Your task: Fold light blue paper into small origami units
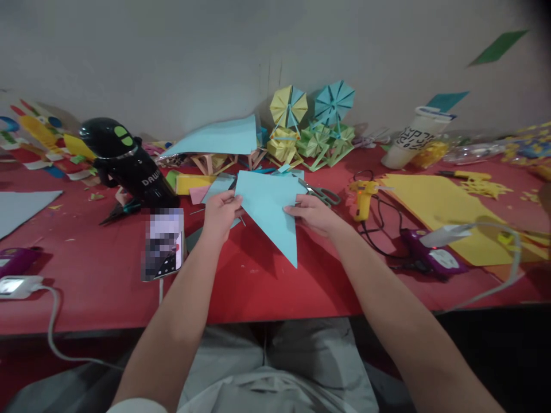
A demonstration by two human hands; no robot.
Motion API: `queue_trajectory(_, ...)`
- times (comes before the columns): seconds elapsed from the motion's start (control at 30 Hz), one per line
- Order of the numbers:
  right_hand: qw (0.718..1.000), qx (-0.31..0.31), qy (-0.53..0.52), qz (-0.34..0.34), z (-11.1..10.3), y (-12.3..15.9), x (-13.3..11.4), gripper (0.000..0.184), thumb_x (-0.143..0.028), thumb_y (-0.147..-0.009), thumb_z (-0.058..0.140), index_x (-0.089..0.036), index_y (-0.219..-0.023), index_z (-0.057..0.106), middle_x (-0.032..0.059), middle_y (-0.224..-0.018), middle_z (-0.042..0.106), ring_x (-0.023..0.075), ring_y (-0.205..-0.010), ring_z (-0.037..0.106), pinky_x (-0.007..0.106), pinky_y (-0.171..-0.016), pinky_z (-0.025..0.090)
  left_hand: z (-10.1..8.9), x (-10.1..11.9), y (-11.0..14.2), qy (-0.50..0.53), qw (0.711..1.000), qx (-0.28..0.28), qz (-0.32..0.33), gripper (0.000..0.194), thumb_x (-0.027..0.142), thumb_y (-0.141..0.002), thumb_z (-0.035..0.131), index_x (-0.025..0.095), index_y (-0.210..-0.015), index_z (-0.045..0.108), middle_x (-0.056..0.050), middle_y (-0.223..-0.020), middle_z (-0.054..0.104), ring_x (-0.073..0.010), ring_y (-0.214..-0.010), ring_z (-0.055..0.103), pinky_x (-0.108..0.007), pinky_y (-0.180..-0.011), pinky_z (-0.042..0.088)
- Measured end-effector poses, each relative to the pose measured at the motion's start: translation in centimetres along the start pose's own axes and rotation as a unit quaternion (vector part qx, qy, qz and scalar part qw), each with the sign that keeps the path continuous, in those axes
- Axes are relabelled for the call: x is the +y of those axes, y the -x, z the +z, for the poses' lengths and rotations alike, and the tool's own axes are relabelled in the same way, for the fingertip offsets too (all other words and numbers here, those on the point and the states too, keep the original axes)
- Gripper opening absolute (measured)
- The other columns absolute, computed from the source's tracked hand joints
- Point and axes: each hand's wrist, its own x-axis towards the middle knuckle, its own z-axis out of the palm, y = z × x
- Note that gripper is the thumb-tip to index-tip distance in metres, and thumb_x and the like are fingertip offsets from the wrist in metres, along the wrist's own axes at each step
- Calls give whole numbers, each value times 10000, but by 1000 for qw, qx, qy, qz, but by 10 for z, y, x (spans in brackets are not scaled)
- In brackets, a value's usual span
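Observation:
Between my two hands is a sheet of light blue paper (271,201), held above the red table with one pointed corner hanging down toward me. My left hand (224,212) grips its left edge, thumb on the near face. On the right edge, my right hand (310,212) pinches the sheet between thumb and fingers. Scissors (326,195) with grey-green handles lie just beyond my right hand, their blades partly behind the paper. Scraps of blue and yellow paper (196,184) lie behind my left hand.
A black bottle (129,166) and a phone (163,244) stand at the left. Folded paper wheels (333,102) lean at the wall. Rightward are a yellow glue gun (364,199), its cable, a purple power block (434,252), yellow paper (443,212) and a cup (415,137).

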Motion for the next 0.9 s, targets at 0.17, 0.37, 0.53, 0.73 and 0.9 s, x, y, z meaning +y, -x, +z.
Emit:
queue_trajectory(0.17, 999, -5, -6, -38, -1, -1, -1, 306, -294, -671, 789, -217, -956, 711, 48, -926, 746, 216, -877, 687, 431, -878, 512, -1, 2, 0, 0, 1000, -6, -7, 151, 125, -670, 684, 157, -818, 678, -34, -781, 719, -181, -780, 690, -339, -761, 575)
queue_trajectory(0.37, 996, 28, -43, -72, -3, 1, -7, 207, -236, -651, 756, -228, -858, 745, 16, -830, 732, 178, -792, 671, 369, -814, 526, -6, 9, 3, 16, 997, -71, -17, 67, 163, -615, 635, 149, -662, 681, -77, -991, 738, -210, -897, 676, -339, -779, 563)
queue_trajectory(0.53, 998, 22, -12, -56, -6, 6, -16, 78, -249, -662, 695, -201, -699, 745, 59, -978, 754, 172, -791, 662, 319, -762, 506, -11, 14, 6, -12, 985, -161, -64, 342, 449, -723, 583, 138, -653, 705, -118, -1057, 726, -251, -924, 650, -345, -747, 533)
queue_trajectory(0.73, 996, -60, 54, -32, -8, 7, -16, 125, -284, -712, 655, -196, -674, 735, 69, -974, 754, 182, -814, 660, 317, -775, 497, -5, 8, 14, -199, 949, -234, -78, 342, 464, -667, 783, 164, -772, 658, -50, -837, 689, -153, -731, 598, -265, -632, 443)
queue_trajectory(0.9, 986, -138, 78, -47, -4, 7, -14, 182, -345, -731, 679, -192, -781, 764, 68, -931, 758, 205, -885, 672, 326, -829, 497, 5, 6, 24, -205, 905, -335, -164, 499, 410, -696, 783, 185, -1118, 639, -63, -959, 689, -173, -797, 637, -295, -671, 484)
